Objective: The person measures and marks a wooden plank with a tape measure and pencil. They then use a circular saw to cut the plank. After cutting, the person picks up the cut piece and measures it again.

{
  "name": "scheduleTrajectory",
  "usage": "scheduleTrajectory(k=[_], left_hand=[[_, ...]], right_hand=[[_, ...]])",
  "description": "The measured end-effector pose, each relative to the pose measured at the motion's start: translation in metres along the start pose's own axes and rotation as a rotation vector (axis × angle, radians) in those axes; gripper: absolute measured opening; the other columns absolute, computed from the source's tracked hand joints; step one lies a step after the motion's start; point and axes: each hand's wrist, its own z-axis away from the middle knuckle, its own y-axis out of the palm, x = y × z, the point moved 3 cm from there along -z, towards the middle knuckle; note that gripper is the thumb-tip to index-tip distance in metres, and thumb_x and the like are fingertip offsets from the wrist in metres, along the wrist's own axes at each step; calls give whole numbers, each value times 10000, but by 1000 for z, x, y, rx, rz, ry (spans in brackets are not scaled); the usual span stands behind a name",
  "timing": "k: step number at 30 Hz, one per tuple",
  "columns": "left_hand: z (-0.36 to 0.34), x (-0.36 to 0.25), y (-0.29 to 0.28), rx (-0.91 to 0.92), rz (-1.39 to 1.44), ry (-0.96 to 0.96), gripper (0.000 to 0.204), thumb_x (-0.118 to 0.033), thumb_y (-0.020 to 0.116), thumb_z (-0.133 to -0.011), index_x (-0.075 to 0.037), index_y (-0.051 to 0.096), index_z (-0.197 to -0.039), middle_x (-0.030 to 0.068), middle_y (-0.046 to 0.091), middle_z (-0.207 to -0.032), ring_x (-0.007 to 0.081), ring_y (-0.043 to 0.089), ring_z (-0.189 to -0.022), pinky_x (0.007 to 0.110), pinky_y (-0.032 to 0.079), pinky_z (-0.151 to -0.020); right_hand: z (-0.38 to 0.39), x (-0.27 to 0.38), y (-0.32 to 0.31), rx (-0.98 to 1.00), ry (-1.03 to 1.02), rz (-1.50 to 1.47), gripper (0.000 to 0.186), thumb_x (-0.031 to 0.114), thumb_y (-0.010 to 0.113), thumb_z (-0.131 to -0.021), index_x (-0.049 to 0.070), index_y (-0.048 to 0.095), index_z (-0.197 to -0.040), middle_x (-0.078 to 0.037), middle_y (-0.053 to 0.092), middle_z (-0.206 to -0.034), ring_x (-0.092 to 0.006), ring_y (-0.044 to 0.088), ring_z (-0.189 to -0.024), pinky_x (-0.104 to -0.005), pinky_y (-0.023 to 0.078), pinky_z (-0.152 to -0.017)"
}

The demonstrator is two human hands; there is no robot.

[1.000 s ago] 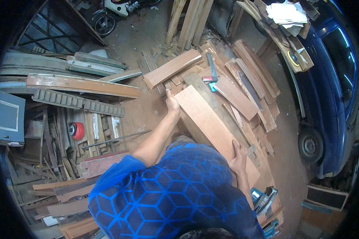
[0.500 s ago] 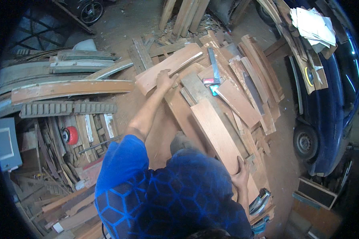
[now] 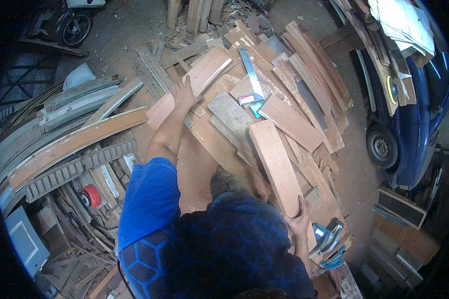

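The left hand [image 3: 185,94] lies open (fingers spread) on a board [image 3: 210,71]; the right hand [image 3: 299,219] grips a plank [image 3: 275,162].

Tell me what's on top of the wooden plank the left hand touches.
The left hand lies over part of the wooden plank; I see nothing else on top. The surface beneath the hand is covered.

We see a short-sleeved shirt [image 3: 219,239], dark with blue patterning, from above.
Its navy body carries bright blue lines joined into hexagons; we find the left sleeve [image 3: 152,192] plain, vivid blue, and a thin dark cord [image 3: 122,276] curving down along the shirt's left edge.
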Motion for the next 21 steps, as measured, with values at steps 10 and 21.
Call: scheduleTrajectory(k=[10,21], left_hand=[[18,0,-25,-34,438,88,1013,-472,815,-736,-57,386,-1554,246,499,-1452,421,469,-1358,511,399,-1135],[132,-60,-36,326,1852,-49,493,-314,616,-1020,-12,502,-1393,158,597,-1373,299,576,-1292,490,487,-1085]], right_hand=[[-10,-2,-1,-23,-71,-4,959,396,951,-580,23,582,-1382,-251,553,-1289,-415,541,-1226,-505,447,-1056],[8,-50,-10,-67,-108,-279,952,355,945,-614,-14,556,-1400,-193,579,-1270,-357,558,-1226,-469,425,-1095]])
